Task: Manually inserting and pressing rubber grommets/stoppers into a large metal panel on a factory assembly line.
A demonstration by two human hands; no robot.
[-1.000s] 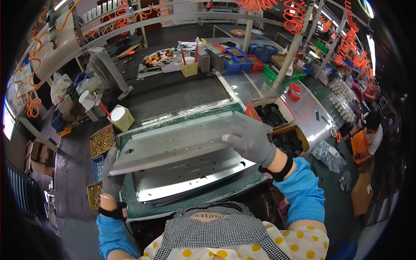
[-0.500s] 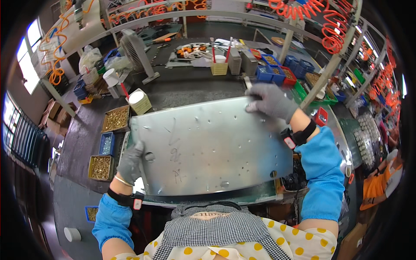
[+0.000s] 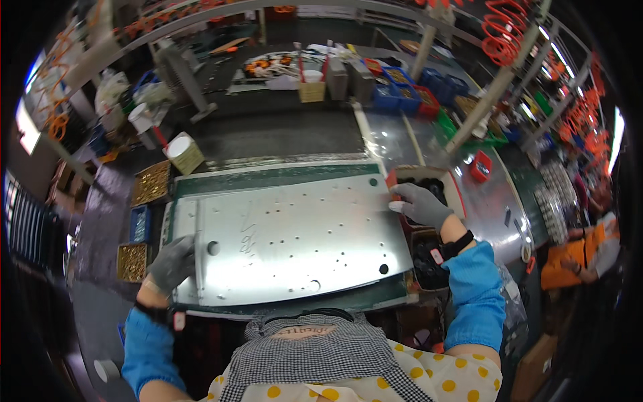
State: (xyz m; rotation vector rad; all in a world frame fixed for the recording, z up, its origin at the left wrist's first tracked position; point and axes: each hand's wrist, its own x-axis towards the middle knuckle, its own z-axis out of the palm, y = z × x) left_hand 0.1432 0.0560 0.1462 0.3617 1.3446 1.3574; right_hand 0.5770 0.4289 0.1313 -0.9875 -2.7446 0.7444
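A silvery sheet-metal panel (image 3: 301, 251) with several small holes and a larger one near each of two corners lies over a green mat (image 3: 228, 181) on the bench in front of me. My left hand (image 3: 173, 264), in a grey glove, grips the panel's left edge. There a narrow metal strip shows; whether it is a flange or a second panel I cannot tell. My right hand (image 3: 422, 204), also gloved in grey, is closed at the panel's right edge, thumb and fingers together there. Dark pen marks run across the panel's face.
Left of the mat stand a box of brass-coloured parts (image 3: 151, 182), a blue tray (image 3: 139, 224) and another brass-filled box (image 3: 132, 262). A box of black parts (image 3: 429, 258) sits by my right wrist. Yellow tubs (image 3: 185, 155), a fan (image 3: 181, 77) and parts bins (image 3: 395, 97) stand farther back.
The panel has come down from a raised, tilted hold to lie over the mat, now showing around it. My right hand has moved from its far edge to its right edge. My view has shifted.
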